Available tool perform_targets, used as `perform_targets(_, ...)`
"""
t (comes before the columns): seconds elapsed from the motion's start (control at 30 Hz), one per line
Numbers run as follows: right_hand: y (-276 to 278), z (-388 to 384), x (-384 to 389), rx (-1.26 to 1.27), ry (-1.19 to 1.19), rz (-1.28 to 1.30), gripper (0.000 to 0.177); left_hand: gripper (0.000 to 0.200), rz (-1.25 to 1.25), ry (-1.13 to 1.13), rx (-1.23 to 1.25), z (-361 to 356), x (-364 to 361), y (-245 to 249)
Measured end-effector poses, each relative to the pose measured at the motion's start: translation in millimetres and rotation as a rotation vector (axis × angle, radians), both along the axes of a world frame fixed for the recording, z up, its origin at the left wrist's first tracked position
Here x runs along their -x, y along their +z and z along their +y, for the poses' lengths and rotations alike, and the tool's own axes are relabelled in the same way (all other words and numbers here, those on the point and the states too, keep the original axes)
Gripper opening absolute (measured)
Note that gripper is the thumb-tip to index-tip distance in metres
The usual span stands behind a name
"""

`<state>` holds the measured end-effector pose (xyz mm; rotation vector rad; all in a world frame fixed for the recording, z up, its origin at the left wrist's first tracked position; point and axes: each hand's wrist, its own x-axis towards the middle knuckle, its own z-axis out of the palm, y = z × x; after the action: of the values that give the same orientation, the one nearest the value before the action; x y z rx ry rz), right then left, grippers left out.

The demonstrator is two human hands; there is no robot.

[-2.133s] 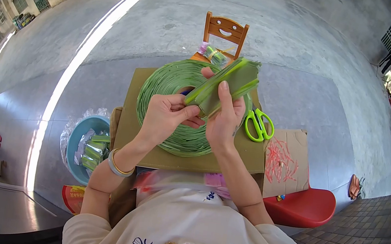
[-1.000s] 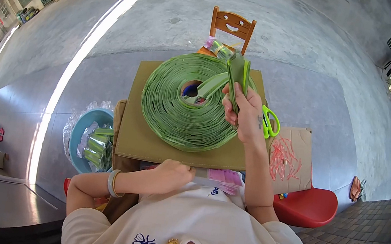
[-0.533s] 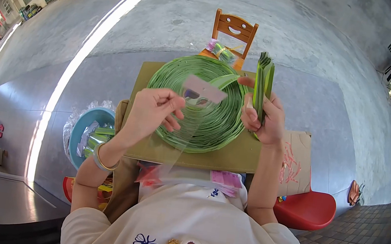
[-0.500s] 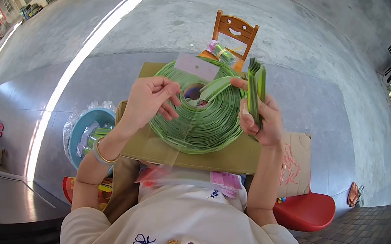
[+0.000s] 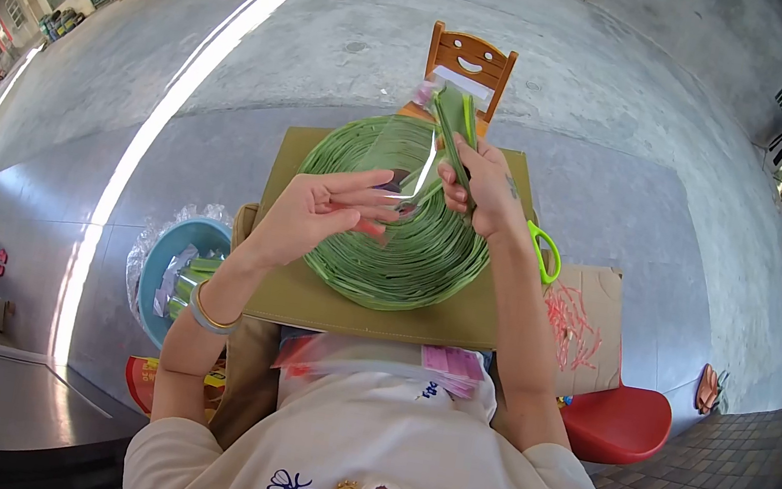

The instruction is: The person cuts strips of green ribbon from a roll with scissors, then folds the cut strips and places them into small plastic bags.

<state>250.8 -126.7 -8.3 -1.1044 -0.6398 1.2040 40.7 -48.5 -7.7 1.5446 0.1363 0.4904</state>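
My left hand (image 5: 320,212) holds the edge of a clear plastic bag (image 5: 390,148) between thumb and fingers. The bag has a white header (image 5: 462,83) and tilts away over the table. My right hand (image 5: 485,190) is wrapped round a folded bundle of flat green strips (image 5: 453,124), its upper end against the bag; whether it is inside cannot be made out. Beneath both hands lies a big flat coil of green strip (image 5: 387,269) with a hole in its middle, partly hidden by the hands and bag.
The coil rests on an olive table (image 5: 301,307). Bright green scissor handles (image 5: 551,256) show at its right edge, beside cardboard (image 5: 593,315) with pink strips. A wooden chair (image 5: 475,55) stands beyond. A blue basin (image 5: 156,260) is left, a red seat (image 5: 617,425) right.
My right hand has moved left with the green bundle, towards the bag. The bag's header has swung up and right. My left hand has shifted slightly right and down.
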Motion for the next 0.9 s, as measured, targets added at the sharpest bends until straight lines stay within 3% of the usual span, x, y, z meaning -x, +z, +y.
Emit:
perform_targets(0.17,-5,1,9,-0.015,-0.073,0.002,0.024,0.043,0.011,0.163,0.094,3,-5,1)
perform_targets(0.4,3,-34,36,0.112,0.289,-0.027,0.028,0.032,-0.065,0.498,0.063,8,-18,-12)
perform_targets(0.5,-4,-41,46,0.133,0.419,-0.125,0.029,0.029,-0.062,0.629,-0.218,14,-20,-22)
perform_targets(0.7,-14,-33,57,0.167,0.372,-0.318,0.030,0.028,-0.176,0.768,-0.308,4,-32,-20)
perform_targets(0.73,-14,-31,59,0.170,0.357,-0.335,0.029,0.030,-0.067,0.785,-0.451,1,-30,-16)
perform_targets(0.83,-14,-25,60,0.203,0.286,-0.191,0.028,0.036,0.099,0.826,-0.814,-10,-24,-7)
perform_targets(0.9,-18,-21,61,0.126,0.207,0.036,0.026,0.041,-0.019,0.857,-0.971,-10,-28,-20)
